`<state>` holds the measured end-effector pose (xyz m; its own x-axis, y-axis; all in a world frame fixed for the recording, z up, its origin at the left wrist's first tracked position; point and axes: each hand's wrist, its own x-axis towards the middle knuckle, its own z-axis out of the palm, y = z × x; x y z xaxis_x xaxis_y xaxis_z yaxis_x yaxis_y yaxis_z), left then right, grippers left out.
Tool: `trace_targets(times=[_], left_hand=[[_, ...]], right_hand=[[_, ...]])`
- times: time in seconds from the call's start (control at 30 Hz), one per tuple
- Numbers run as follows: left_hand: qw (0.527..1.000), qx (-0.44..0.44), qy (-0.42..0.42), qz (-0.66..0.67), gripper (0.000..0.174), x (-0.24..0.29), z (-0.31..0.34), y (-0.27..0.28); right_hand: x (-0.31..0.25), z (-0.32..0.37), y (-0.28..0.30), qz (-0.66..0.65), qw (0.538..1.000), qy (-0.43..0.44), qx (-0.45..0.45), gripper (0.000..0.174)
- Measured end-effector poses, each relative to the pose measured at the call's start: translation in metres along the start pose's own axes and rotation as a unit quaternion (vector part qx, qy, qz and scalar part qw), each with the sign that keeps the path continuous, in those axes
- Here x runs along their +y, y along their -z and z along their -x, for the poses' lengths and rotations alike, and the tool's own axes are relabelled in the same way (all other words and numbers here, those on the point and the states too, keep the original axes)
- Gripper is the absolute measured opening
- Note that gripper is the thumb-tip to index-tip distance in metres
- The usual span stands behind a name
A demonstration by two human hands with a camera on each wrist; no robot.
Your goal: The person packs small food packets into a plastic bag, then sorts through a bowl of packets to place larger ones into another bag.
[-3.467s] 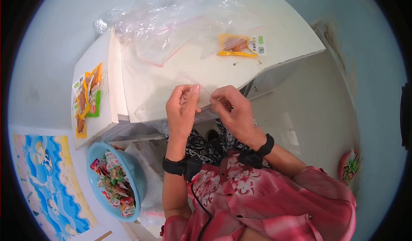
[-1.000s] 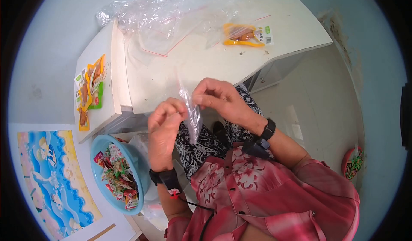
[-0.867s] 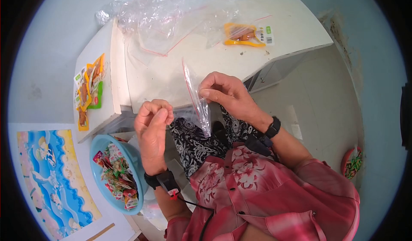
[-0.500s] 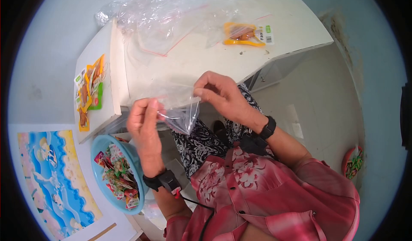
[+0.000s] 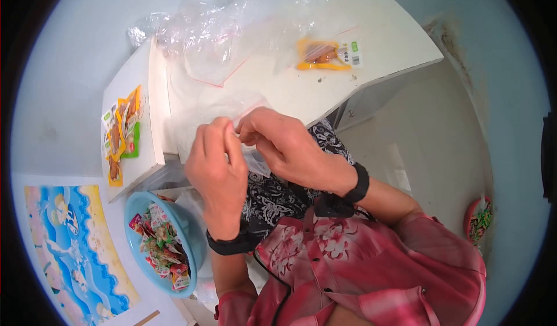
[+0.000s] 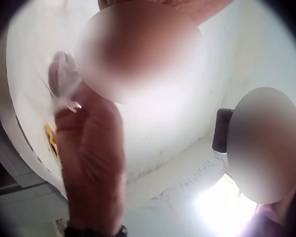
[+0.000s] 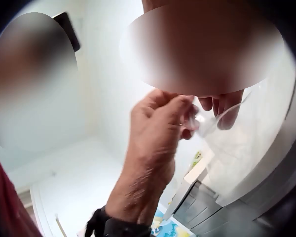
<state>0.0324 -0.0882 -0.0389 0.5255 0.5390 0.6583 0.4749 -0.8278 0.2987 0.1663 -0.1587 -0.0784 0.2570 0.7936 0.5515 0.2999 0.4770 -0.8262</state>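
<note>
A clear zip bag [image 5: 200, 114] with a thin red line at its edge is spread between the two hands, over the near edge of the white desk [image 5: 272, 88]. My left hand [image 5: 217, 166] pinches the bag's edge between thumb and fingers. Right beside it, the fingers of my right hand [image 5: 290, 149] pinch the same edge, the two sets of fingertips nearly meeting. The bag [image 7: 224, 140] hangs thin and flat beyond the fingers in the right wrist view. Blur covers part of both wrist views.
A yellow-edged snack packet [image 5: 319, 54] lies at the desk's right, with crumpled clear bags [image 5: 203, 30] behind. Several packets [image 5: 122, 129] lie on the left ledge. A blue basin [image 5: 199, 247] full of small packets stands below, and a red basket [image 5: 478, 221] on the floor at right.
The left hand was apart from the bag, then took its edge again while the right hand kept hold. Since then both hands have come together along that edge.
</note>
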Motion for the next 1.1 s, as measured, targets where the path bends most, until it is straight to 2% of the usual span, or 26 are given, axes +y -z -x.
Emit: trace_targets(times=[0.03,0.13,0.17,0.2,0.27,0.3,0.4,0.5,0.6,0.63,0.67,0.7,0.73,0.77,0.8,0.83,0.87,0.93,1.03,1.07,1.1], left_hand=[[1.000,-0.012,-0.017,0.000,0.012,0.008,-0.001,0.003],[0.997,-0.040,-0.062,0.031,0.015,0.024,0.002,0.003],[0.994,-0.044,-0.084,0.049,0.016,0.025,0.003,0.001],[0.991,-0.048,-0.107,0.068,0.017,0.026,0.004,0.000],[0.990,-0.065,-0.102,0.072,0.019,0.026,0.008,0.004],[0.990,-0.067,-0.094,0.078,0.020,0.026,0.011,0.006],[0.992,-0.043,-0.069,0.100,0.020,0.025,0.020,0.009],[0.994,-0.014,-0.057,0.097,0.019,0.021,0.022,0.009],[0.998,0.006,-0.021,0.066,0.019,0.013,0.026,0.009],[0.998,0.010,-0.007,0.057,0.019,0.010,0.028,0.007],[0.999,0.022,-0.004,0.048,0.018,0.007,0.028,0.006],[0.998,0.033,-0.002,0.044,0.017,0.005,0.029,0.005],[0.998,0.042,-0.002,0.044,0.016,0.002,0.031,0.003],[0.998,0.038,0.040,0.033,0.014,-0.001,0.034,0.001],[0.997,0.046,0.050,0.031,0.014,-0.004,0.032,-0.001],[0.996,0.055,0.061,0.027,0.013,-0.006,0.028,-0.002],[0.995,0.063,0.074,0.020,0.013,-0.010,0.025,-0.002],[0.991,0.062,0.106,0.047,0.012,-0.016,0.018,-0.007],[0.989,0.027,0.131,0.066,0.013,-0.022,0.011,-0.014],[0.986,0.012,0.142,0.087,0.013,-0.024,0.010,-0.019],[0.982,-0.003,0.153,0.107,0.013,-0.027,0.010,-0.025]], right_hand=[[0.008,0.000,0.000,-0.035,0.997,-0.066,-0.034,0.022],[0.032,0.005,-0.012,-0.108,0.988,-0.078,-0.071,0.027],[0.035,0.010,-0.019,-0.151,0.982,-0.107,-0.048,0.031],[0.032,0.007,-0.020,-0.284,0.947,-0.136,-0.064,0.032],[0.026,-0.007,-0.019,-0.527,0.825,-0.185,-0.088,0.034],[0.028,-0.012,-0.020,-0.576,0.796,-0.159,-0.096,0.061],[0.017,-0.027,-0.022,-0.547,0.814,-0.193,-0.035,0.081],[0.030,-0.031,-0.034,-0.528,0.823,-0.204,-0.045,0.085],[0.033,-0.041,-0.030,-0.600,0.764,-0.211,-0.111,0.081],[0.035,-0.042,-0.030,-0.599,0.758,-0.239,-0.103,0.064],[0.051,-0.041,-0.036,-0.487,0.846,-0.175,-0.128,0.058],[0.077,-0.039,-0.047,-0.359,0.915,-0.108,-0.147,0.052],[0.081,-0.042,-0.048,-0.218,0.962,-0.043,-0.159,0.048],[0.082,-0.034,-0.048,-0.110,0.980,-0.045,-0.158,0.040],[0.062,-0.029,-0.045,0.001,0.987,-0.048,-0.156,0.033],[0.041,-0.027,-0.033,-0.022,0.971,-0.075,-0.225,0.027],[0.042,-0.013,-0.035,-0.035,0.986,-0.024,-0.159,0.017],[0.024,-0.002,-0.013,-0.059,0.988,-0.025,-0.139,0.013],[0.001,0.001,0.042,-0.004,0.999,-0.047,-0.021,0.015],[0.010,0.000,0.060,0.036,0.994,-0.092,0.039,0.016],[0.019,-0.006,0.079,0.077,0.987,-0.098,0.099,0.013]])
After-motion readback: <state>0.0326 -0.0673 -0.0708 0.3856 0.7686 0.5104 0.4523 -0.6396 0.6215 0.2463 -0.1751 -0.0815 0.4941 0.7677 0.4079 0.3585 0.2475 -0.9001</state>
